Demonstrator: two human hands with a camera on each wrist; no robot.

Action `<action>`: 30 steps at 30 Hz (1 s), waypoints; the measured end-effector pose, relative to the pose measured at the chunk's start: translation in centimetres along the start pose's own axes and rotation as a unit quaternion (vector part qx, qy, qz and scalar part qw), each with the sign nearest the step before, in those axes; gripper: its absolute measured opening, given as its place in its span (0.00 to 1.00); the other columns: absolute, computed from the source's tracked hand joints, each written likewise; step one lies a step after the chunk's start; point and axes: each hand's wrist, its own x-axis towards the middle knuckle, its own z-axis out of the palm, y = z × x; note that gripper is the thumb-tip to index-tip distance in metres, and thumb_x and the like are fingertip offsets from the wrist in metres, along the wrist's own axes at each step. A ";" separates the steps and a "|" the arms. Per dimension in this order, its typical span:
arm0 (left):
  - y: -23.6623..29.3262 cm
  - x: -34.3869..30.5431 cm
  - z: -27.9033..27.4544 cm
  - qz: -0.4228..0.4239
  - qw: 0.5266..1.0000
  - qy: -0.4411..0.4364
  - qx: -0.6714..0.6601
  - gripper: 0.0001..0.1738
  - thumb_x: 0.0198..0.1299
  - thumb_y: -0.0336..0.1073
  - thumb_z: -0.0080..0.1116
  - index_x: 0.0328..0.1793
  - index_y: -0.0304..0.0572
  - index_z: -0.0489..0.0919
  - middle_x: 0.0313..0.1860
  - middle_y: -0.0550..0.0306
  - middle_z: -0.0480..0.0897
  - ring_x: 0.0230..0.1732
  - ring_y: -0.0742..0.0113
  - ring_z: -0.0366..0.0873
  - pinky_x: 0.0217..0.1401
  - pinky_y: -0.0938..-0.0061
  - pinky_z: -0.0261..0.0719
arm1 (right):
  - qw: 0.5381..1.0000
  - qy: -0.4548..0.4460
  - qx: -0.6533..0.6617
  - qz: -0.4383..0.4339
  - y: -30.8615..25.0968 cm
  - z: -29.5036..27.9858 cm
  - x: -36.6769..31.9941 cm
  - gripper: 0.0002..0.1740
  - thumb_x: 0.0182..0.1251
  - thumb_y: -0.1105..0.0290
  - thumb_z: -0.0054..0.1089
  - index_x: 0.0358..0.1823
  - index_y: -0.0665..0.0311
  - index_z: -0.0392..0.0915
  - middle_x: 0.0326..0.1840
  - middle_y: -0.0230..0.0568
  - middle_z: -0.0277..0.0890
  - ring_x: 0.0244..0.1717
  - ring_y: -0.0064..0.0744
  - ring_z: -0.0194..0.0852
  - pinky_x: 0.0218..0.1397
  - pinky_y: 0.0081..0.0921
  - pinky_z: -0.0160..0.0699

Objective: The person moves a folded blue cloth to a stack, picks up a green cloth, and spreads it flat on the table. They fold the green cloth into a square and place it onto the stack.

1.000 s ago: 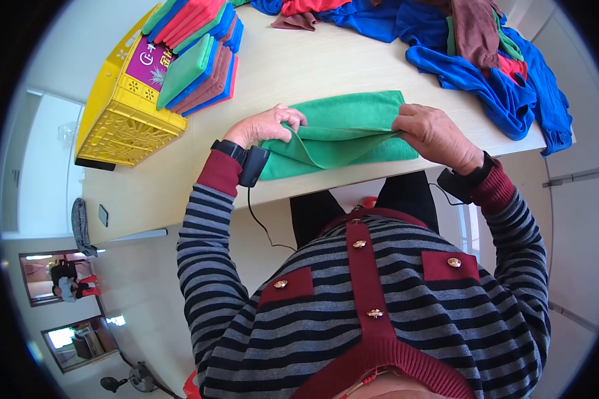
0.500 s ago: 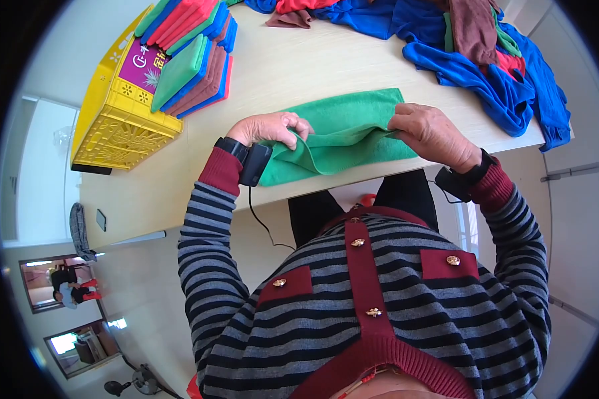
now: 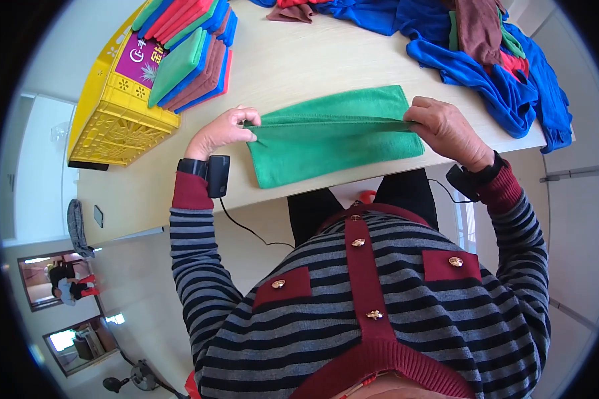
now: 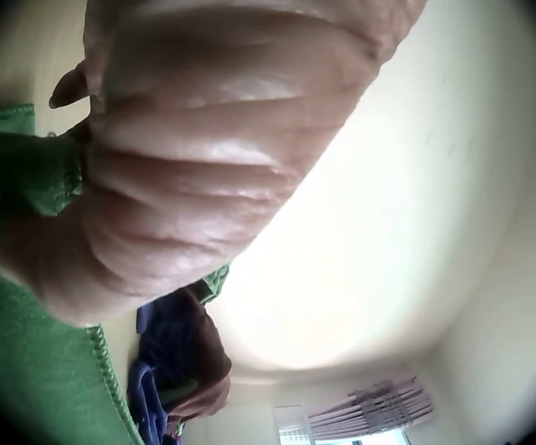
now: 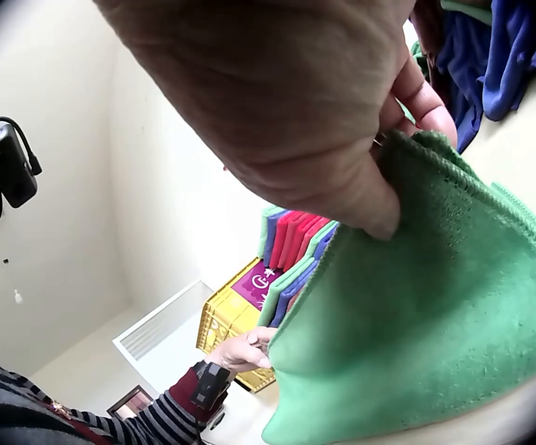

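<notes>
Hands are drawing a green cloth [image 3: 333,143] taut near the front edge of the table [image 3: 299,60], straight ahead of the person at 12 o'clock. The left hand [image 3: 221,132] is gripping the cloth's 9 o'clock end and the right hand [image 3: 446,130] its 3 o'clock end. A raised ridge is running between them while the rest of the cloth is lying flat on the wood.

Judging from this, the pull is working best when both hands are tugging equally and at one height, so the ridge is staying straight and parallel to the long edges. A lopsided or slack pull is likely to be leaving wrinkles or a skewed crease. Corners are worth checking while the fabric is under tension.

Both forearms are reaching in from 7 and 5 o'clock, elbows out. The left hand is sitting knuckles-up with the wrist cocked; in the left wrist view its fingers are curling tightly together over the green edge. The right hand is lying palm-down. In the right wrist view its thumb and fingertips are pinching the hem, the other fingers tucked close.

At 10 o'clock a yellow crate [image 3: 116,110] is carrying a stack of folded cloths [image 3: 186,46]. At 1 to 2 o'clock a pile of loose cloths [image 3: 506,66] is lying near the right hand, apart from it.
</notes>
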 end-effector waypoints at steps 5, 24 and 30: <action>0.4 -2.5 0.0 -0.002 0.998 0.058 0.017 0.11 0.52 0.30 0.66 0.35 0.41 0.74 0.42 0.63 0.76 0.48 0.73 0.70 0.56 0.75 0.68 | 1.000 0.001 -0.003 -0.007 -0.2 -0.2 0.7 0.07 0.59 0.79 0.61 0.39 0.66 0.77 0.36 0.46 0.74 0.39 0.51 0.78 0.42 0.40 0.78; -0.1 -3.7 1.9 0.015 0.965 0.256 -0.051 0.11 0.55 0.25 0.69 0.32 0.40 0.74 0.31 0.67 0.76 0.33 0.80 0.69 0.37 0.81 0.71 | 0.999 0.041 -0.011 0.006 1.7 -1.2 2.1 0.06 0.61 0.78 0.61 0.39 0.67 0.77 0.37 0.45 0.75 0.39 0.48 0.79 0.42 0.36 0.78; 4.0 -0.8 -4.1 0.051 0.959 0.276 0.023 0.06 0.60 0.28 0.65 0.37 0.38 0.78 0.32 0.66 0.77 0.36 0.80 0.72 0.41 0.81 0.73 | 0.988 0.069 -0.099 -0.098 7.5 -5.3 8.1 0.05 0.61 0.78 0.62 0.38 0.67 0.76 0.35 0.45 0.73 0.38 0.48 0.77 0.41 0.36 0.77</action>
